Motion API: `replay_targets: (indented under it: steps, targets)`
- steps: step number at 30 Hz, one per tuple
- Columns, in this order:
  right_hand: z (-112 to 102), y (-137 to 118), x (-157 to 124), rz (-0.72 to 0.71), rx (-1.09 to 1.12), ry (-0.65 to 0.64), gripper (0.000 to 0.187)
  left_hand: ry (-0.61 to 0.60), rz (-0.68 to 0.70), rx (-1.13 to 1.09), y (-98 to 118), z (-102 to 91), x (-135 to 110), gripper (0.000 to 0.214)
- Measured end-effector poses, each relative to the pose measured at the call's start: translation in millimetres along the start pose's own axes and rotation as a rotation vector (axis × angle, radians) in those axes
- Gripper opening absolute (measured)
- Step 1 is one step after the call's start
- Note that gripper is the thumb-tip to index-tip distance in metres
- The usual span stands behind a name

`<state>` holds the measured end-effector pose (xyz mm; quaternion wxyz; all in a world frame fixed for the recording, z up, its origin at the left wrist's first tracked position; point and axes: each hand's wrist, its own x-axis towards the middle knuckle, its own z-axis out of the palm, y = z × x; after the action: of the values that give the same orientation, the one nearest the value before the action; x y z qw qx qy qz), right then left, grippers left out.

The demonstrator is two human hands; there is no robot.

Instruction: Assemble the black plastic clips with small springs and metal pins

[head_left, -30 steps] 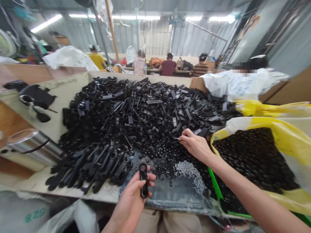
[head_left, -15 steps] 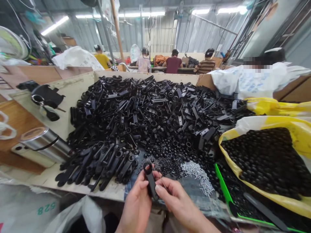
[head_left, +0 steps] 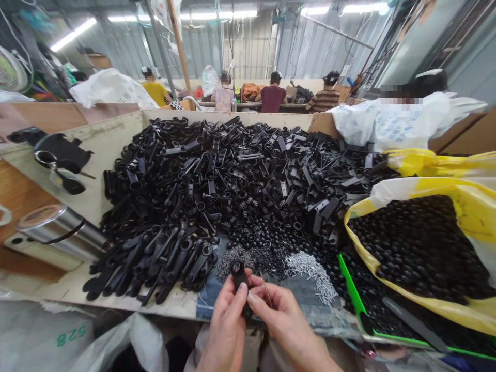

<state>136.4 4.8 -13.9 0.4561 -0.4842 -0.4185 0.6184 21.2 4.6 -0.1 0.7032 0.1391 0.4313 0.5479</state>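
My left hand (head_left: pixel 228 321) is closed round a black plastic handle (head_left: pixel 237 275) with a ring at its upper end, thumb laid along its face. Most of the handle's lower part is hidden by fingers. My right hand (head_left: pixel 282 309) meets it from the right, thumb and fingers pinched at its side. Out of that pinch sticks a thin brownish rod (head_left: pixel 264 284), whose tip and full shape I cannot make out. Just beyond both hands lie small grey springs or coils (head_left: pixel 232 257) and a heap of silver pins (head_left: pixel 310 274).
A large pile of black plastic parts (head_left: pixel 209 170) fills the bin. Similar handles (head_left: pixel 170 258) lie in a row at left, near a steel flask (head_left: pixel 64 230). At right stand a yellow sack (head_left: pixel 364 248) of black balls and a green-edged tray (head_left: pixel 351 289). Several people sit far back.
The handle has tipped, and my left thumb has moved up across its face. Both hands stay together at the handle. The whole view has shifted slightly.
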Motion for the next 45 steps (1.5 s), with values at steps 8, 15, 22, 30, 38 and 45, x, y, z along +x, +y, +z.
replay_targets:
  steps: [8,15,22,30,38,45]
  targets:
    - [1,19,-4,-0.063,0.0,0.137,0.038,0.026,0.02,0.281,-5,-11.7,0,0.06]
    - [-21,-17,-3,-0.019,-0.232,0.037,0.029,-0.303,-0.07,0.623,11,-18.2,0,0.057]
    - [-26,-23,8,-0.054,-0.156,-0.087,0.021,-0.379,0.058,0.84,26,-20.5,-10,0.036]
    - [-10,-14,6,-0.142,-0.272,-0.009,0.025,-0.137,0.329,0.896,3,-23.3,-16,0.027]
    - [-23,-9,-3,-0.139,-0.202,0.079,0.035,-0.448,0.666,1.197,31,-32.8,-13,0.022]
    - [0,-10,15,-0.12,-0.251,-0.022,0.043,-0.078,0.896,1.038,9,-56.9,-7,0.026]
